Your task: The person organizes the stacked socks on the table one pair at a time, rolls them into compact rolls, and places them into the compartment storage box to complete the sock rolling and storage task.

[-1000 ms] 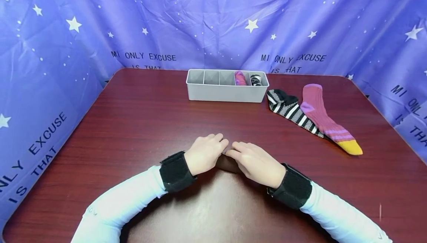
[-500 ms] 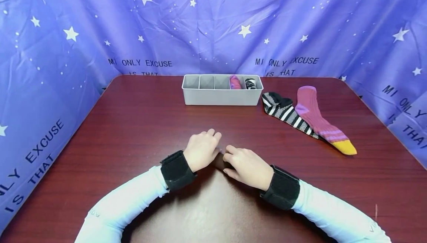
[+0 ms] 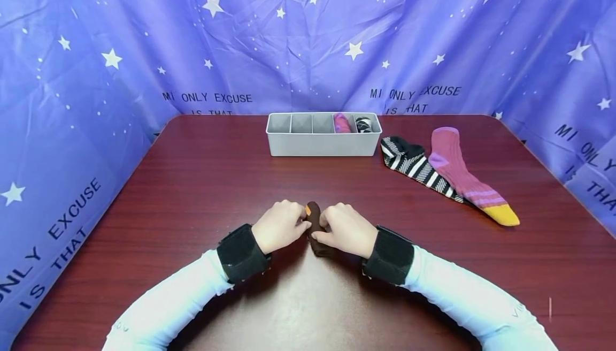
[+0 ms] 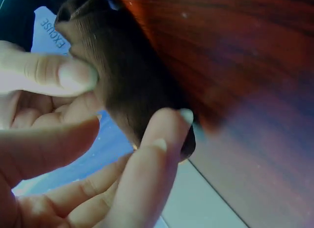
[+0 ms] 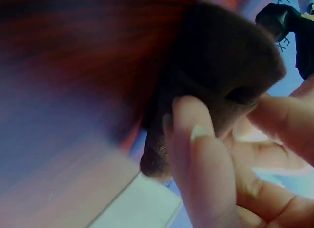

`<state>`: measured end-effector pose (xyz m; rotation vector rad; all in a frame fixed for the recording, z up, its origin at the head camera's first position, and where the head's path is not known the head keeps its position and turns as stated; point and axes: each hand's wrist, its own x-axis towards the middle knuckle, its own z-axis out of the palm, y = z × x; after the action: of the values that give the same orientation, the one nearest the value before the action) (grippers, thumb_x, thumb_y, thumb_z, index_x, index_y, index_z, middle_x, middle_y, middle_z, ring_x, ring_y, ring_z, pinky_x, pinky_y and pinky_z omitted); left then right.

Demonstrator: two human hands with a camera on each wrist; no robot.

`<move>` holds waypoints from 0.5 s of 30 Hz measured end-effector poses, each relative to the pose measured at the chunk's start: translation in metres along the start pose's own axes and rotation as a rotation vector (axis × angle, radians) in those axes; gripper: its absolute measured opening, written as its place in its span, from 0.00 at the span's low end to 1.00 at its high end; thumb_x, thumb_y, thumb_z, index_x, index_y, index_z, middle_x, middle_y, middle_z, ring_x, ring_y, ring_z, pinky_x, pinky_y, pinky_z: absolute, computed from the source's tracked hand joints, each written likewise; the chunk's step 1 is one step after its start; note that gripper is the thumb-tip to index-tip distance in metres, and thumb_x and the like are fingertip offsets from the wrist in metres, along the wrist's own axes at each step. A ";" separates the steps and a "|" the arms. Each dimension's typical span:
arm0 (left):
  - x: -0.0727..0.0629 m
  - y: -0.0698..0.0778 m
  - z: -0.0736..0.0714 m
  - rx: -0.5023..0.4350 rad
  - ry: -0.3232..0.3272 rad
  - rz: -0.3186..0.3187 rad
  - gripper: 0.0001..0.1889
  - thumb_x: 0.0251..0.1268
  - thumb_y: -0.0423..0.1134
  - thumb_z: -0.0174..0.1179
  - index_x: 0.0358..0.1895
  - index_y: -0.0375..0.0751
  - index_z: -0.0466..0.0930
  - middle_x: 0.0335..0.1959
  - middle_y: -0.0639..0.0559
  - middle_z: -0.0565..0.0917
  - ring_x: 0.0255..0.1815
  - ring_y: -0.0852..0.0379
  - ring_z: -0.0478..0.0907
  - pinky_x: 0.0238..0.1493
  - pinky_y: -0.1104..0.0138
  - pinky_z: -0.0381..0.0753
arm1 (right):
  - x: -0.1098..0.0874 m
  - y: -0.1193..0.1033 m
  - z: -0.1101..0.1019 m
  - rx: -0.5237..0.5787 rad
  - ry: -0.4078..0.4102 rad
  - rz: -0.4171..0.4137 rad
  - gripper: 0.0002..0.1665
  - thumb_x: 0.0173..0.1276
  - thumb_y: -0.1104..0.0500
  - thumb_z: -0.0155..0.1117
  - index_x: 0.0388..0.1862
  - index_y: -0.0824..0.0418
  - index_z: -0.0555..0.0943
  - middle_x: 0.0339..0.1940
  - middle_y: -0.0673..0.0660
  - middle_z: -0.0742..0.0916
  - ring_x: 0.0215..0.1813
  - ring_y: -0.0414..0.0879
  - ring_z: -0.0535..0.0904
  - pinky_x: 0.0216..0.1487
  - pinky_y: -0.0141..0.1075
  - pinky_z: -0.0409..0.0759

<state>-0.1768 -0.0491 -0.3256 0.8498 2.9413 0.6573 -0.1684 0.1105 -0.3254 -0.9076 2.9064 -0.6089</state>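
Observation:
A brown rolled sock [image 3: 314, 228] with a small orange patch lies lengthwise between the two hands, near the middle of the table. My left hand [image 3: 280, 226] holds its left side, thumb and fingers bent against the fabric. From the other side my right hand [image 3: 347, 229] grips the same roll, its thumb toward the near end. Close up in the left wrist view, the fingertips [image 4: 169, 125] press the dark ribbed knit of the sock [image 4: 122, 66]. A fold opens at one end of the sock [image 5: 221, 56] in the right wrist view.
A grey divided box [image 3: 323, 145] stands at the back; a rolled pink sock [image 3: 342, 123] and a rolled black-and-white sock [image 3: 363, 124] sit in its right compartments. To its right, a flat pink sock [image 3: 457, 166] with yellow toe overlaps a striped black-and-white sock [image 3: 416, 169]. A star-printed curtain [image 3: 308, 35] hangs behind.
The brown rolled sock has turned from lying crosswise to pointing away from me. My left hand has shifted slightly left and nearer, the right hand leftward. The head view has tilted a little.

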 end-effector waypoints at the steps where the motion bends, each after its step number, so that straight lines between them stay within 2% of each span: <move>1: 0.002 -0.001 0.000 -0.027 -0.018 -0.007 0.11 0.51 0.37 0.57 0.15 0.42 0.71 0.11 0.59 0.65 0.13 0.65 0.61 0.16 0.73 0.59 | 0.003 0.000 0.002 0.016 -0.007 -0.003 0.18 0.51 0.54 0.62 0.07 0.54 0.70 0.06 0.42 0.65 0.12 0.32 0.58 0.14 0.24 0.55; 6: 0.012 -0.005 0.000 -0.075 -0.073 -0.045 0.12 0.47 0.35 0.60 0.14 0.40 0.68 0.09 0.58 0.61 0.11 0.63 0.57 0.15 0.74 0.55 | 0.011 0.002 0.007 0.105 -0.087 -0.015 0.10 0.54 0.54 0.60 0.16 0.55 0.77 0.10 0.44 0.74 0.14 0.32 0.63 0.17 0.24 0.61; 10: 0.020 -0.009 -0.001 -0.056 -0.142 -0.072 0.17 0.42 0.37 0.63 0.11 0.43 0.62 0.09 0.59 0.56 0.11 0.63 0.54 0.15 0.74 0.53 | 0.011 0.007 -0.002 0.089 -0.136 -0.022 0.06 0.52 0.54 0.61 0.23 0.54 0.79 0.16 0.44 0.79 0.18 0.33 0.70 0.21 0.26 0.67; 13: 0.025 -0.012 -0.003 -0.045 -0.186 -0.085 0.22 0.40 0.38 0.64 0.09 0.45 0.56 0.09 0.59 0.51 0.12 0.63 0.50 0.15 0.73 0.51 | 0.019 0.015 -0.022 0.029 -0.104 -0.001 0.09 0.52 0.51 0.61 0.30 0.54 0.79 0.24 0.46 0.83 0.25 0.35 0.76 0.28 0.29 0.73; 15: 0.029 -0.013 -0.005 -0.044 -0.206 -0.099 0.24 0.37 0.38 0.64 0.08 0.46 0.53 0.09 0.59 0.50 0.13 0.63 0.48 0.16 0.73 0.50 | 0.032 0.025 -0.044 0.017 -0.027 0.027 0.12 0.53 0.50 0.59 0.34 0.56 0.79 0.28 0.50 0.84 0.29 0.39 0.78 0.31 0.33 0.75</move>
<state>-0.2084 -0.0464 -0.3231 0.7160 2.7539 0.5881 -0.2149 0.1272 -0.2919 -0.8658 2.8805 -0.6139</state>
